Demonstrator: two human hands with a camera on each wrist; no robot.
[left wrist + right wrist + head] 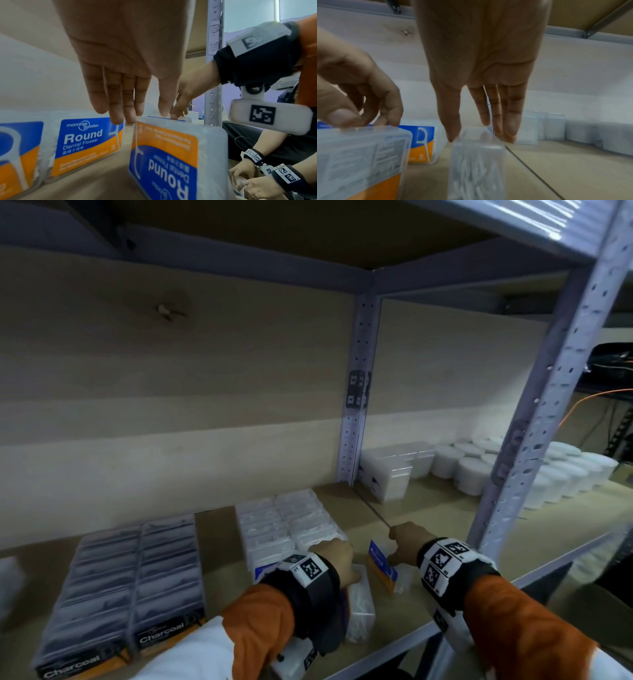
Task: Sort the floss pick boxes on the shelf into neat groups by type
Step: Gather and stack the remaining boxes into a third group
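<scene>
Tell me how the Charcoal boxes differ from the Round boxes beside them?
The Charcoal boxes look dark inside; the Round boxes look white. Charcoal boxes carry dark-and-orange labels; Round boxes carry blue-and-orange ones. Charcoal boxes stand on the left, Round boxes to their right. Both are clear plastic boxes lined up in two rows.

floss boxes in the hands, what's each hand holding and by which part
Each hand pinches the top edge of a clear plastic blue-and-orange Round flosser box: left hand on one, right hand on another.

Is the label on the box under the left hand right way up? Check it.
No: in the left wrist view the Round box under the left hand shows its "Round" lettering upside down.
</scene>
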